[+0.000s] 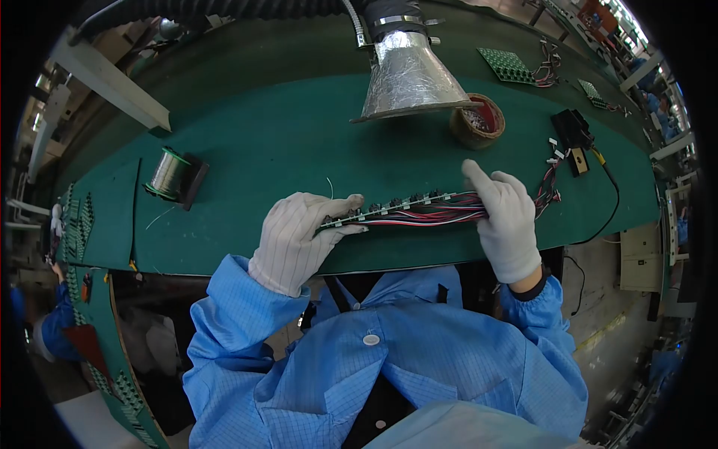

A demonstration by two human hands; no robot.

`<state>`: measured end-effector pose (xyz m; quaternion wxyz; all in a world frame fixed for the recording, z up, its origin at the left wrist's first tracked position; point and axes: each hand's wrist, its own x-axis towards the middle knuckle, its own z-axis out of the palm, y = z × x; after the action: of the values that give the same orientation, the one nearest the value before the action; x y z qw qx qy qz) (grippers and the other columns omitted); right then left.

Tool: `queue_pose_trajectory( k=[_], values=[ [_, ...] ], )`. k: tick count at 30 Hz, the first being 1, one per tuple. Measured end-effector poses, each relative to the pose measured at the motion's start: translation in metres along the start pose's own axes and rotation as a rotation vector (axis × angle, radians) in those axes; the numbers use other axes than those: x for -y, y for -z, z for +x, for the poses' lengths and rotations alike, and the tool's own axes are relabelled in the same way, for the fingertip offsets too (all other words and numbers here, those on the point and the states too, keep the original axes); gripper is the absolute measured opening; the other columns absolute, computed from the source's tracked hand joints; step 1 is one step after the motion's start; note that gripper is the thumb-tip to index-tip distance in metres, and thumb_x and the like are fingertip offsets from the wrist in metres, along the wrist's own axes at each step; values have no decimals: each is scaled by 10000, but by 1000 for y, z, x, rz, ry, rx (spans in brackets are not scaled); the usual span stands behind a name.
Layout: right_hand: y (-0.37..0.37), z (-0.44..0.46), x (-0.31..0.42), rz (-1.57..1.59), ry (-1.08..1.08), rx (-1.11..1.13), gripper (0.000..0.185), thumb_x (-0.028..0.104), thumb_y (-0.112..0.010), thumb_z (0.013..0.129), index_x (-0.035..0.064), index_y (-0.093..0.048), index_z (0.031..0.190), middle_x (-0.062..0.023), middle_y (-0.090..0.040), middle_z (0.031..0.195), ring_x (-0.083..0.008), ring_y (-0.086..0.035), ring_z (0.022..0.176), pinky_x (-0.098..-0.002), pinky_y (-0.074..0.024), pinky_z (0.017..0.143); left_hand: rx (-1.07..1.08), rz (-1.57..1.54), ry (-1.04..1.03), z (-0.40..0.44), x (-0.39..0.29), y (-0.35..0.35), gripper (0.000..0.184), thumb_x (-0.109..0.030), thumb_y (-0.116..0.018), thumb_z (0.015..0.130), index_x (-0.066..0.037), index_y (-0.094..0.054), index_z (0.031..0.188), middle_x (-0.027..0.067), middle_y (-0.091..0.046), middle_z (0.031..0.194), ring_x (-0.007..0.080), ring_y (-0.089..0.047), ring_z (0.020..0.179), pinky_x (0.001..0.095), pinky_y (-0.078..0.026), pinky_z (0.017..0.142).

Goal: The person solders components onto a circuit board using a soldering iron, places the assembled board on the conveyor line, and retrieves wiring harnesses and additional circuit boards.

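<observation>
My left hand (293, 238), in a white striped glove, pinches the left end of a green circuit board (404, 203) between thumb and fingers. The board is held edge-on above the table's front edge, with small black parts along its upper side. A bundle of red, black and white wires (426, 218) runs along the board to the right. My right hand (508, 221), in a white glove, is closed around this bundle, its index finger raised. Beyond it the wire ends (552, 176) with white connectors lie on the green mat.
A foil-covered fume hood (407, 75) hangs above the table. Behind my right hand stands a round brown pot (471, 133); further right is a black device (574, 133) with a cable. A solder spool (169, 173) is at left. More wired boards (508, 66) lie back right.
</observation>
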<state>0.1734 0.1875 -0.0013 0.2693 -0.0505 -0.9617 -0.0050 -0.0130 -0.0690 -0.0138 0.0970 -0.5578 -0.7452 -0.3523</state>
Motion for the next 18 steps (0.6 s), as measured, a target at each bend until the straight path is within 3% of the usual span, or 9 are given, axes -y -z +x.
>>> queue_pose_trajectory(
  k=[2,5,11,18],
  values=[
    [-4,6,14,76,1,-35,705,-94,-672,649,61,-602,1333,-58,-703,945,-264,-663,853,-392,-543,863,7,-10,-11,-1,1,-1,363,-217,-829,755,-80,-722,1074,39,-748,1002,211,-658,833,339,-523,740],
    [-8,14,20,285,129,-159,688,-99,-672,699,93,-590,1355,-65,-697,938,-229,-621,756,-347,-469,656,-1,-24,-27,-2,3,-1,365,-214,-824,763,-78,-717,1083,41,-754,1037,210,-665,846,339,-526,751],
    [-8,14,16,256,138,-120,617,-59,-703,721,110,-636,1311,-68,-705,934,-226,-624,718,-339,-466,631,7,-44,8,-2,2,0,404,-223,-833,761,-69,-712,1115,46,-755,1060,216,-686,859,334,-539,777],
    [-17,13,12,269,134,-163,623,-45,-714,731,123,-643,1328,-68,-690,901,-233,-614,709,-343,-475,644,49,-90,69,0,-1,8,439,-397,-711,892,-67,-700,1182,72,-750,1082,223,-690,859,357,-538,798]
  ],
)
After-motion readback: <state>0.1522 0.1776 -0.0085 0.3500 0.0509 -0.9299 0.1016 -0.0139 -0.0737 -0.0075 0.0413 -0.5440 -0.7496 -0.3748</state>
